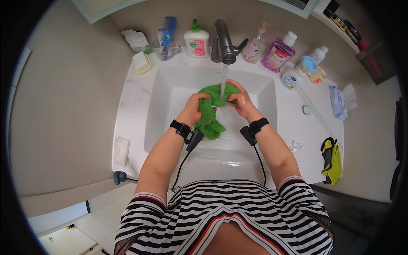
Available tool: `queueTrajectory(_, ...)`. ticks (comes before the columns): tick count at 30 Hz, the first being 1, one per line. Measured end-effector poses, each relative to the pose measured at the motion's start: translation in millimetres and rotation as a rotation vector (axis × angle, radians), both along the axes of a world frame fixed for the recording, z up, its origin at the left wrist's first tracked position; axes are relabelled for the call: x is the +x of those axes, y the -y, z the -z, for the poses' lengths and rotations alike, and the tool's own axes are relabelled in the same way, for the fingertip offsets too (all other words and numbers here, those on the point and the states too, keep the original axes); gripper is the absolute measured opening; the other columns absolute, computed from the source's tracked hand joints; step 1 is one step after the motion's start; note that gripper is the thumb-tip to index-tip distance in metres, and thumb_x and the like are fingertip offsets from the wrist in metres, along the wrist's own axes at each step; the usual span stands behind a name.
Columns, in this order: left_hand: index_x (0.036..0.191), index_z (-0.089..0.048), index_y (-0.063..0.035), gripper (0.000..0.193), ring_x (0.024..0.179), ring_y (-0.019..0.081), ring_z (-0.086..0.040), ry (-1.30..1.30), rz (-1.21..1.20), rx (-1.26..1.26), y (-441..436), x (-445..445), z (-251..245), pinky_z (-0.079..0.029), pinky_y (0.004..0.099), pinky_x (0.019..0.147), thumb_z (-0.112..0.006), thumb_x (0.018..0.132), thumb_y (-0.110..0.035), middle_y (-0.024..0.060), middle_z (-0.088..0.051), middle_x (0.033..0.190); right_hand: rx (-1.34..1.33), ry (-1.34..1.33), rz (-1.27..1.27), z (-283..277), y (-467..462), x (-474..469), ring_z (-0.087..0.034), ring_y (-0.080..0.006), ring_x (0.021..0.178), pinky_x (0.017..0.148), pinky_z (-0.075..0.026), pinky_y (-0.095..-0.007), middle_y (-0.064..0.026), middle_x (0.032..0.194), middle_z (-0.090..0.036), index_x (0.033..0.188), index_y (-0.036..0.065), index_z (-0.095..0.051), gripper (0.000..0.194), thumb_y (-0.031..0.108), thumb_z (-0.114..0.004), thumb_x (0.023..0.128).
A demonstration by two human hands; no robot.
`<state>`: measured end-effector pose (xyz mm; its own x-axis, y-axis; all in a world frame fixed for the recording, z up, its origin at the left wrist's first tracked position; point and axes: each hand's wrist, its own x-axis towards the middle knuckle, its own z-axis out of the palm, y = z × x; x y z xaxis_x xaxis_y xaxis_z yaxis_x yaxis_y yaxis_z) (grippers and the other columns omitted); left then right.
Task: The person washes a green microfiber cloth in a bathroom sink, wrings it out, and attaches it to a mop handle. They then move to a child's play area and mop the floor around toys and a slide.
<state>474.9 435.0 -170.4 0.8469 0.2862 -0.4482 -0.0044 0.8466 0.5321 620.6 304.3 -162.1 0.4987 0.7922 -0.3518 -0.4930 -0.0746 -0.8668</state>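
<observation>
A wet green cloth (208, 111) is stretched between my hands inside the white washbasin (162, 105). My left hand (193, 106) grips its left part, and the lower end hangs down onto the basin floor. On the right, my right hand (239, 98) holds the cloth's other side with fingers curled over the edge. Water from the grey faucet (224, 44) runs onto the cloth between both hands. Each wrist wears a black strap with a small cabled device.
Behind the basin stand a cup with tubes (164, 49), a soap pump bottle (196, 41), a clear pump bottle (254, 47) and purple mouthwash (278, 54). A tissue pack (338, 102) and yellow-grey cloths (331, 161) lie right. A white bar (122, 151) lies left.
</observation>
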Motion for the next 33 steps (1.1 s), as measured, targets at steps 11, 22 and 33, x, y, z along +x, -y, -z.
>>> queueTrajectory(11,0.108,-0.057,-0.0038,0.032,0.09,0.0233,-0.057,0.109,-0.07,-0.149,13.6,39.8,40.8,-0.047,0.0382,0.075,-0.051,0.091,-0.03,0.0097,-0.06,0.1,0.055,1.312,0.204,1.2,-25.3,-67.4,-0.057,-0.0354,0.08,0.068,-0.047,-0.0431,-0.0139,0.081,-0.057,0.076,0.006,-0.06,0.016,0.022,-0.064,0.076)
queueTrajectory(22,0.096,-0.056,-0.005,0.025,0.079,0.0197,-0.057,-0.118,-0.108,0.008,22.2,34.2,20.3,-0.048,0.0361,0.065,-0.045,0.091,-0.027,0.0069,-0.059,0.09,-0.091,1.311,0.233,-3.9,-20.1,-72.6,-0.056,-0.0407,0.074,0.063,-0.046,-0.0471,-0.0173,0.083,-0.057,0.077,0.004,-0.057,0.024,0.027,-0.052,0.085)
queueTrajectory(33,0.093,-0.061,-0.0003,0.029,0.069,0.0181,-0.059,-0.043,-0.201,0.124,24.3,-13.6,-48.3,-0.049,0.0326,0.062,-0.062,0.086,-0.028,0.0058,-0.061,0.079,-0.282,1.034,-0.095,-5.4,-17.6,10.3,-0.061,-0.0293,0.074,0.068,-0.046,-0.0377,-0.0154,0.072,-0.06,0.084,0.003,-0.062,0.037,0.04,-0.053,0.087)
